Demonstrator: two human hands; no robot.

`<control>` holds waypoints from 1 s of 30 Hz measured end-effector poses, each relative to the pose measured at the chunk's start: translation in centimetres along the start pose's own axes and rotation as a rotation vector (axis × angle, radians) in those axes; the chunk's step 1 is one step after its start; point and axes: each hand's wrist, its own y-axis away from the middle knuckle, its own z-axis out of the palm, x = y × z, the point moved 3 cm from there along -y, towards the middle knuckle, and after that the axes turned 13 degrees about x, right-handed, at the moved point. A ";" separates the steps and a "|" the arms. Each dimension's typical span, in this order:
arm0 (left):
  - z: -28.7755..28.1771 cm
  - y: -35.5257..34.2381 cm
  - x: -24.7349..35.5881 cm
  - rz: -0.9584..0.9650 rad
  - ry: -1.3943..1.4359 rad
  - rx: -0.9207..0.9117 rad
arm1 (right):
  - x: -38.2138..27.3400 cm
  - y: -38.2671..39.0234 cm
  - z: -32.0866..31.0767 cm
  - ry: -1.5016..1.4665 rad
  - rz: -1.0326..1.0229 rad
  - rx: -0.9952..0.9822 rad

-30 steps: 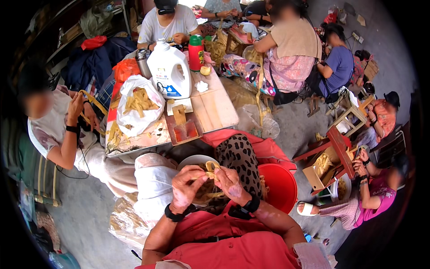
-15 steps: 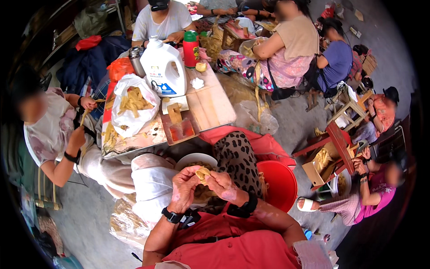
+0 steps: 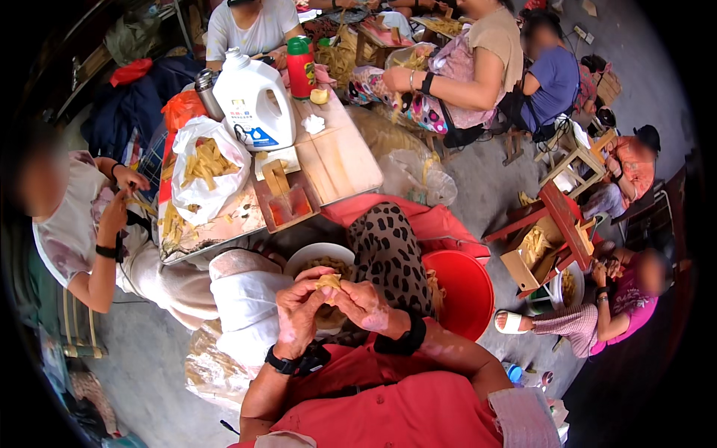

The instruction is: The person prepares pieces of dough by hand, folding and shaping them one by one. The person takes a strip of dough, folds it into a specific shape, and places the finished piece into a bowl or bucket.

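My left hand (image 3: pixel 299 306) and my right hand (image 3: pixel 357 308) are pinched together on a small folded yellowish strip (image 3: pixel 328 281), with fingertips on either side of it. Beneath them is a white bowl (image 3: pixel 297 260) of yellow pieces, partly hidden by my hands. A red bucket (image 3: pixel 463 299) stands at the right of my lap, beside a leopard-print cloth (image 3: pixel 385 246). A white cloth (image 3: pixel 243 306) lies left of the bowl.
Ahead, a table (image 3: pixel 347 160) bears a plastic bag of strips (image 3: pixel 209 164), a white jug (image 3: pixel 258 104), red thermos (image 3: pixel 301 67) and wooden tray (image 3: pixel 287 205). Co-workers sit around, including one at left (image 3: pixel 82 231) and one at right (image 3: pixel 627 299) by a red wooden stool (image 3: pixel 560 216).
The open loop of strip between my fingers has become a compact fold. The table and surroundings appear higher and further left in view. The left co-worker's hands have moved.
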 end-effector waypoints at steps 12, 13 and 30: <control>0.5 0.4 0.4 -0.305 0.361 0.031 | 0.2 0.1 -0.5 0.042 -0.077 0.009; 0.5 0.4 0.4 -0.345 0.415 -0.018 | 0.1 0.1 -0.6 0.070 -0.132 0.000; 0.5 -0.1 1.2 -0.094 -0.449 -0.010 | -1.5 -1.4 -2.3 0.670 -0.628 -0.004</control>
